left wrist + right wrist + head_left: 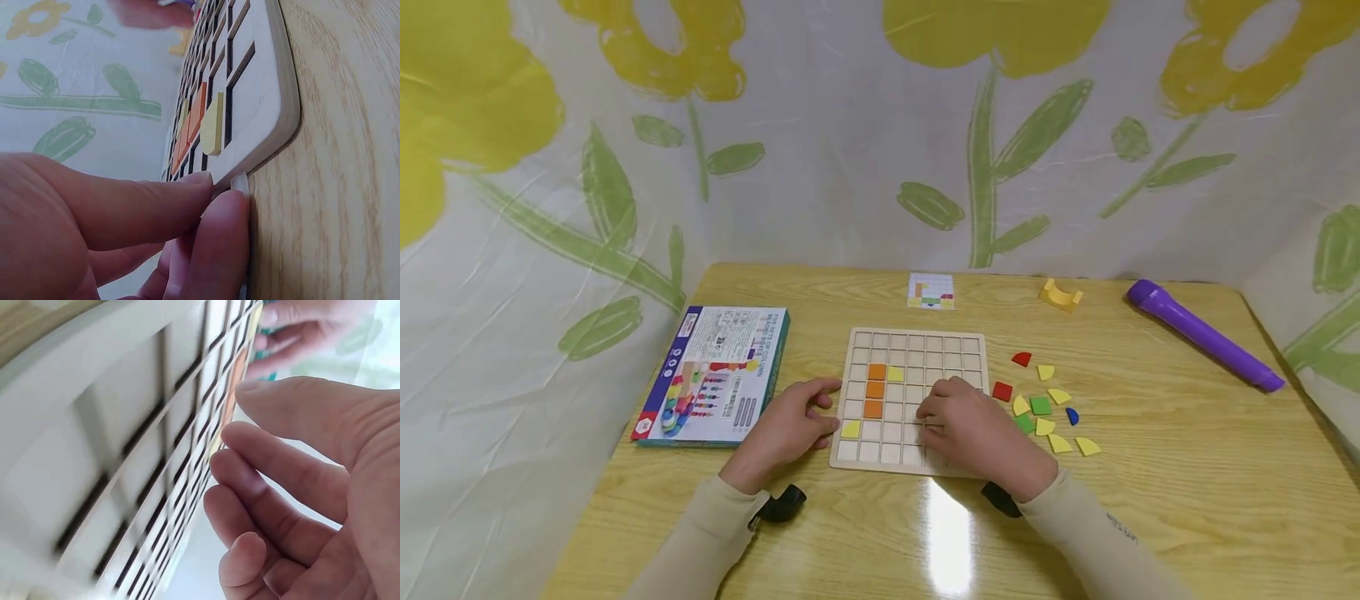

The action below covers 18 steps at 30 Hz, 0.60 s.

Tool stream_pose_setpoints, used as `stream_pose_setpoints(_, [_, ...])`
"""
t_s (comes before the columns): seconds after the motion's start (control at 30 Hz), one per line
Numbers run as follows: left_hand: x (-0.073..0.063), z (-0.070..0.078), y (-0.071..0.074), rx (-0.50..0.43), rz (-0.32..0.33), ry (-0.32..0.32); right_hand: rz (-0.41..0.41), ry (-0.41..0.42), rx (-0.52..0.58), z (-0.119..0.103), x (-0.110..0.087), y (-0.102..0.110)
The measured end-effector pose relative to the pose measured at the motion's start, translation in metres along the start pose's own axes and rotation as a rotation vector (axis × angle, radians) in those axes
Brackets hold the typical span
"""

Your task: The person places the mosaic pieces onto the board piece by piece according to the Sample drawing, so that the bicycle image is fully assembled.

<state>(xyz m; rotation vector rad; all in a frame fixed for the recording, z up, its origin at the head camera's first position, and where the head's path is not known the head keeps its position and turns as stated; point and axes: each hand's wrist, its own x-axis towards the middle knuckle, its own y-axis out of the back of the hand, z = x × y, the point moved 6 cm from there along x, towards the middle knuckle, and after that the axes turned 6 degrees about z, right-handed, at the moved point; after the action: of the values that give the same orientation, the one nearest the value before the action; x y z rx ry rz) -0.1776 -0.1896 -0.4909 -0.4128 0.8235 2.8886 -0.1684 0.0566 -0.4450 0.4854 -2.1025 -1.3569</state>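
Observation:
A wooden grid board [917, 336] lies flat on the table, holding three orange squares [875, 389] in a column. One yellow piece [896, 374] sits beside the top orange square, and another yellow piece [850, 428] lies lower left. My left hand [790, 429] has its fingertips at the board's left edge; in the left wrist view they touch the edge [256, 153] near a corner. Over the lower right of the grid is my right hand [973, 429], fingers loosely bent. In the right wrist view its thumb [281, 406] stands apart from the fingertips, with nothing between them.
Right of the board lie loose red [1002, 391], green [1040, 406], blue [1072, 415] and yellow pieces [1087, 447]. A pattern card [931, 291] lies behind it. A printed box [715, 375] is at left; a yellow arch block [1061, 296] and purple microphone-shaped object [1206, 333] are at back right.

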Motion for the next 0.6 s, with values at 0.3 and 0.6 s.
stream_pose_setpoints(0.3, [-0.001,-0.001,0.001,-0.012,0.003,-0.002,0.004,-0.173,-0.011,0.055,-0.038,0.028])
stream_pose_setpoints(0.6, [0.001,-0.002,0.0,-0.036,-0.003,-0.001,-0.01,-0.333,-0.03,0.098,-0.074,0.056])
